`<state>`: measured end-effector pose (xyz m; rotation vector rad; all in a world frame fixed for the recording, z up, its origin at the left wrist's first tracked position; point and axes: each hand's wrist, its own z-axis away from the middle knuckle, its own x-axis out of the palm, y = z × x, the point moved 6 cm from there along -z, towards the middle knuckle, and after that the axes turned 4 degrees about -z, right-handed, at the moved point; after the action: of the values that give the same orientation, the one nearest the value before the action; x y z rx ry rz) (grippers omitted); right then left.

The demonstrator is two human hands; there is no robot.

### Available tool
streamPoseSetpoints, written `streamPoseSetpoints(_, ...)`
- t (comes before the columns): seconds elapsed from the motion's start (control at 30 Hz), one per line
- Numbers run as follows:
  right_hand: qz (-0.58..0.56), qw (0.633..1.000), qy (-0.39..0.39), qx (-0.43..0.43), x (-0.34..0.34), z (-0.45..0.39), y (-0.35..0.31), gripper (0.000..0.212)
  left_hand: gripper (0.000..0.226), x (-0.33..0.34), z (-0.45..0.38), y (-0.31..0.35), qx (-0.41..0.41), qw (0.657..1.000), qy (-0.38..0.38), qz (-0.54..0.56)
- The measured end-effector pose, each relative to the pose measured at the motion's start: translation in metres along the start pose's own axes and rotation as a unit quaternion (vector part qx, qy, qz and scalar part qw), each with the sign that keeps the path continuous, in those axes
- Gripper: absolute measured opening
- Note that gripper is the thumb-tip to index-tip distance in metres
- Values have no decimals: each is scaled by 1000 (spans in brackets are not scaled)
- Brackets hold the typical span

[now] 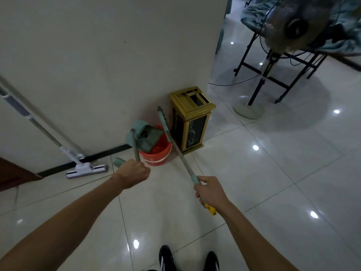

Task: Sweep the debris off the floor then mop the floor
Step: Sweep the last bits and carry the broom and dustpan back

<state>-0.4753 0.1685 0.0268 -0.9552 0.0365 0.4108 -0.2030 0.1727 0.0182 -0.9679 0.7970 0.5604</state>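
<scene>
While left hand (134,173) grips dustpan (145,137), right hand (212,192) grips broom (175,145), bristles hidden.

Glossy white tiled floor (273,173) with thin grey grout lines, dotted with bright reflections of ceiling lights. Plain off-white wall (97,55) ahead, edged by a black skirting strip (105,153) at its foot. At the wall's corner, a gold-framed box-shaped bin with black marbled panels (192,122). Beyond, a standing pedestal fan with round white base (249,108), beside a black metal folding frame draped in teal cloth (283,65). Dark brown wooden door edge (13,175) far left.
</scene>
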Motion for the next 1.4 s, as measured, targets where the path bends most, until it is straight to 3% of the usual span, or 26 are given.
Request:
streamPoseSetpoints(0.43, -27, 1000, 1, 11, -8, -2, 13, 48, 11, -69, -26, -37, 8, 996, 65, -65)
streamPoseSetpoints(0.57, -29, 999, -1, 17, -10, -3, 16, 50, 7, -56, -25, -13, 62, 995, 7, -79)
streamPoseSetpoints(0.63, -26, 999, -3, 19, -11, -2, 19, 50, 16, -49, -20, 5, 72, 992, -10, -107)
streamPoseSetpoints(0.7, -23, 1000, -7, 17, -14, -1, 21, 50, 21, -51, -17, 15, 47, 993, 14, -104)
streamPoseSetpoints(0.8, -27, 999, -11, 18, -19, -2, 25, 49, 8, -47, -23, 16, 25, 998, -25, -49)
streamPoseSetpoints(1.07, -7, 1000, -23, 11, -27, -8, 18, 47, 28, -75, -26, -15, -98, 995, -4, 11)
streamPoseSetpoints(1.23, 3, 999, -40, -1, -32, -14, 6, 45, 40, -74, -7, -29, -217, 972, -7, 90)
streamPoseSetpoints(1.4, 19, 998, -61, -21, -32, -18, -6, 42, 36, -80, 21, -34, -318, 938, -8, 141)
